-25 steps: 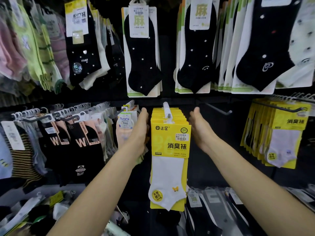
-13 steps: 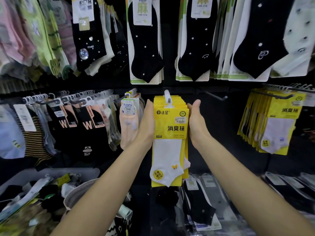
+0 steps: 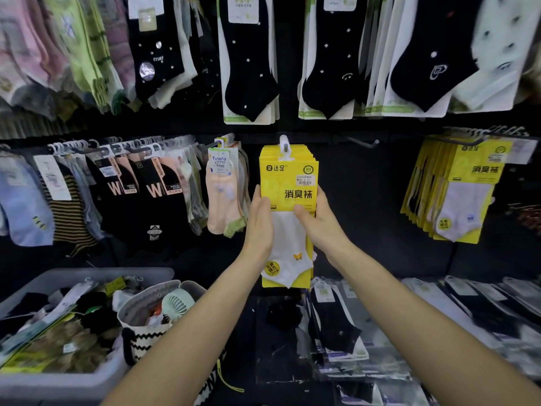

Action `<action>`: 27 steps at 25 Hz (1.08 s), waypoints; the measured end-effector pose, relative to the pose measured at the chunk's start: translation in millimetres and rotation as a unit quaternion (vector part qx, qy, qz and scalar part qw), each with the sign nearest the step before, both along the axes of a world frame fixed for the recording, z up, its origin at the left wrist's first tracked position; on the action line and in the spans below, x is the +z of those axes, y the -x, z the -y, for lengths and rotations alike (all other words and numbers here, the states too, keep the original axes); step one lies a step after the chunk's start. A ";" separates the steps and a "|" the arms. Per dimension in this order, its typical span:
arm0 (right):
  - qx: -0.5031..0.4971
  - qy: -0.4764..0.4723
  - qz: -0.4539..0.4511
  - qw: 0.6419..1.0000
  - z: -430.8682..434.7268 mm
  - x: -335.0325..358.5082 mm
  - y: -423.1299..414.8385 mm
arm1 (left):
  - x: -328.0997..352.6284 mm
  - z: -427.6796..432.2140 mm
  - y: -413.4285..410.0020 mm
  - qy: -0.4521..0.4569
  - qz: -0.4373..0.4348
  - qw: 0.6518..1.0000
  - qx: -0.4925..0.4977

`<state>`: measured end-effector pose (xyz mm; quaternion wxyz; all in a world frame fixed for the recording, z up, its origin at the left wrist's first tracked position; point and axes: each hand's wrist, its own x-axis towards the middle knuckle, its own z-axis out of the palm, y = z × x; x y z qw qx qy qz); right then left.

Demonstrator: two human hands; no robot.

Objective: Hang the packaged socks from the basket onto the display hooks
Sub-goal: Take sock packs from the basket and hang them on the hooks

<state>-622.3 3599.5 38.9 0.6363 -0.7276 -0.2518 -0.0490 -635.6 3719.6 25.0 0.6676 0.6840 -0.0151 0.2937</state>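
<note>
At the lower left, a grey basket (image 3: 87, 273) is sitting full of loose sock packets. A zigzag-patterned bag (image 3: 140, 338) is leaning against its right end, and a small pale fan (image 3: 177, 306) is poking out of the bag's top. Above the basket, black socks (image 3: 152, 189) are hanging in a crowded row on a rail, with a bundle of pink socks (image 3: 221, 200) hanging just to their right.

The left hand (image 3: 259, 227) is gripping the left edge of the yellow sock packs (image 3: 288, 183). Its thumb is lying on the front card and its fingers are running up the side; how they are lying behind the stack cannot be told. The packs are hanging as a thick stack from a white-tipped hook (image 3: 284, 146) in the middle of the dark display wall, well above the basket.

The right hand (image 3: 322, 227) is holding the stack's right edge, with its thumb pressing across the front and its fingers curling round the side, so the stack is being squeezed between both hands.

Further right, a bare peg (image 3: 363, 142) is sticking out of the wall. Beyond it, another yellow batch (image 3: 456, 194) is hanging on its own.
</note>
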 end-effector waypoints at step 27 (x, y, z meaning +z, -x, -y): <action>0.049 0.318 -0.387 0.864 93.2 -347.2 145.7 | -370.3 1.4 193.3 -0.012 -0.569 0.818 0.084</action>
